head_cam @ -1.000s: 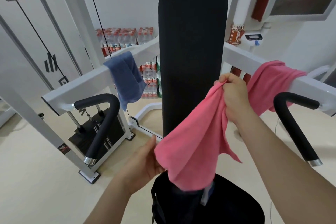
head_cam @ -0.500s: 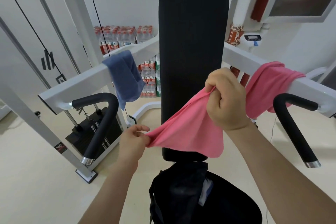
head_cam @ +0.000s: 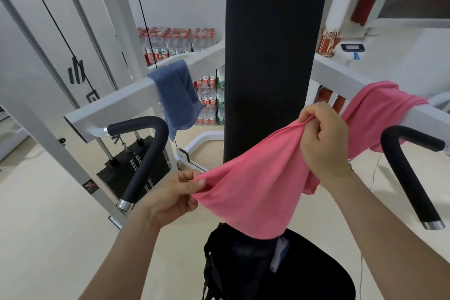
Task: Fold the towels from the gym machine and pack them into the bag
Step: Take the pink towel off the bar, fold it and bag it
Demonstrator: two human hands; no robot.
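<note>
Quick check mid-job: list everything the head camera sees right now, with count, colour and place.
pink towel in hand: 1, pink, stretched between both hands above the bag
pink towel on bar: 1, pink, draped over right white arm
blue towel: 1, blue, draped over left white arm
bag: 1, black, open, bottom centre
back pad: 1, black, upright, centre
handles: 2, black, either side
water bottles: many, red-capped, back wall
left hand: pinching towel
right hand: gripping towel

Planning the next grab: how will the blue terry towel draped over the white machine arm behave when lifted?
The blue terry towel hangs in limp folds over the white machine arm, so it will probably flop and unfold. It looks light and not slippery. Nothing pins it, so it should lift off freely.
</note>
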